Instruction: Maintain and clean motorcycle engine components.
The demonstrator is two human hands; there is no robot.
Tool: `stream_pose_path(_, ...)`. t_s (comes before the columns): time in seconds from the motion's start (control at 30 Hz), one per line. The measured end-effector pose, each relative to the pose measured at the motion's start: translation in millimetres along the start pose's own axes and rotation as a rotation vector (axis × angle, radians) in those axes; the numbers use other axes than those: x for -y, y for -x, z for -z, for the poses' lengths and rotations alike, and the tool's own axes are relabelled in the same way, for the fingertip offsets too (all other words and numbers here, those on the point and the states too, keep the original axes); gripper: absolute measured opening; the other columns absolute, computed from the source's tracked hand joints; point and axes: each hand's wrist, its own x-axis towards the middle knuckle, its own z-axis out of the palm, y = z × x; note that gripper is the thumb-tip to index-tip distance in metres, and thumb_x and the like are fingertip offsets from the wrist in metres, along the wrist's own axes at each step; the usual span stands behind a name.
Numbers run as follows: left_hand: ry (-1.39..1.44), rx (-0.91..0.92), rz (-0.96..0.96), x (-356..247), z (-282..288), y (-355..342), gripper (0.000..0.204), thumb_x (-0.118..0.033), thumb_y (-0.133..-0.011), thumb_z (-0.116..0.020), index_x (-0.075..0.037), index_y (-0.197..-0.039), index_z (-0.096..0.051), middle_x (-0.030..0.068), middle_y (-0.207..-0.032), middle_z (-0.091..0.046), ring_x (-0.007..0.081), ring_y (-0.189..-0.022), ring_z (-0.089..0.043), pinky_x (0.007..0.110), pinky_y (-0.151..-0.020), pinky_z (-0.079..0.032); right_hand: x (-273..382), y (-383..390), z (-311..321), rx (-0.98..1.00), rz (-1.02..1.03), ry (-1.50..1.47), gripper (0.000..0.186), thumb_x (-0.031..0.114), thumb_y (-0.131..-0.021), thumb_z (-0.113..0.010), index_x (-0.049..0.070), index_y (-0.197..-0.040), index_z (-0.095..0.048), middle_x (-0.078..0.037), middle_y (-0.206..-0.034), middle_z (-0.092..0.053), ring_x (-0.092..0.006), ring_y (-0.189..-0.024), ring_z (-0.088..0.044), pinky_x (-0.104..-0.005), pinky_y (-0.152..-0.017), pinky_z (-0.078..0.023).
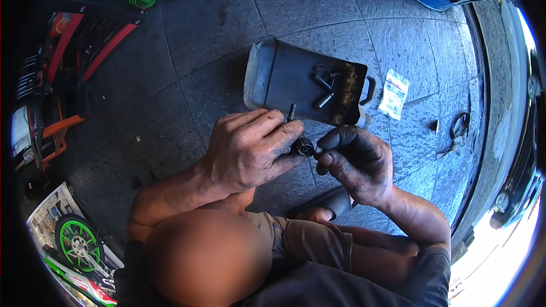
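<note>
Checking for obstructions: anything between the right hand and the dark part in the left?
Only a small pale piece, apparently pinched by the right hand beside the dark part; contact is unclear. Nothing else visible stands between them.

Left hand (250,145) curled, knuckles up, right hand (364,165) in a pinch, blackened

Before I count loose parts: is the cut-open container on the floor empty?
No, small metal parts lie inside the cut-open container, nearer its handle end.
</note>
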Motion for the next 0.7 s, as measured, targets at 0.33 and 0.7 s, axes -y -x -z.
stream_pose_path(0.33,0.103,0.003,0.009,3,-2,1,0.043,-0.022,-0.065,-0.084,-0.002,-0.101,-0.07,0.0097,-0.079,-0.063,0.0261,-0.066,-0.065,0.036,-0.058,-0.053,0,0,0,-0.009,0.031,0.027,0.014,0.003,-0.091,-0.069,-0.003,-0.103,-0.066,-0.009,-0.096,-0.068,-0.0137,-0.085,-0.068,-0.029,-0.076,-0.058)
stream_pose_path(0.7,0.057,0.031,0.048,-3,-1,0,0.039,-0.023,-0.068,-0.084,-0.004,-0.098,-0.069,0.0077,-0.078,-0.062,0.0242,-0.067,-0.065,0.035,-0.057,-0.052,-2,-4,3,-0.003,0.363,0.5,0.022,0.003,-0.083,-0.075,-0.001,-0.102,-0.065,-0.011,-0.089,-0.069,-0.0192,-0.074,-0.07,-0.0302,-0.065,-0.058)
